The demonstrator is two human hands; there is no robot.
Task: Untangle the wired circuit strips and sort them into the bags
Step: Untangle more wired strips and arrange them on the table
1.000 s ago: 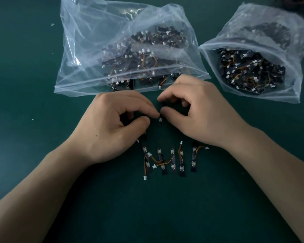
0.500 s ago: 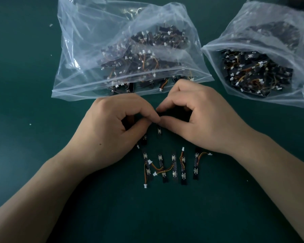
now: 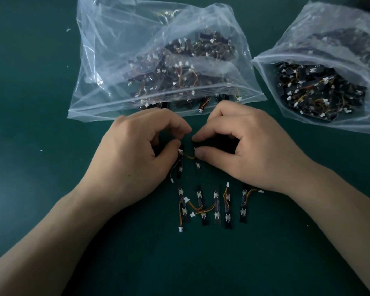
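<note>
Head-camera view down onto a dark green table [image 3: 30, 129], with a person's two bare forearms stretched in from the near edge. The hands meet at the middle of the table, fingertips almost touching. The left hand [image 3: 135, 161] has its thumb and forefinger curled into a narrow pinch on the far end of a small black circuit strip [image 3: 180, 168]; the right hand [image 3: 246, 154] pinches the far end of a second black circuit strip [image 3: 197, 165] the same way, the other fingers of both hands loosely curled. The two strips lie just beside each other, each with its long axis running from the far side toward the near edge, and a short orange wire [image 3: 189, 157] sags between their pinched ends. That wire is the link the next move likely turns on: each hand is on its own strip, neither nearer than the other, so drawing the hands apart sideways would pull along the wire, across the strips' length. Whether the wire is plugged in or only looped cannot be told. Between the hands and the near edge, a row of five more black strips [image 3: 216, 207] lies parallel, pointing the same way, some joined by orange and yellow wires with white plugs. Toward the far edge, just past the knuckles, a large clear plastic zip bag [image 3: 115, 60] of tangled strips lies with its mouth toward the hands; a second clear plastic bag [image 3: 320, 24], also part filled, sits toward the far right corner, beyond the right hand
</note>
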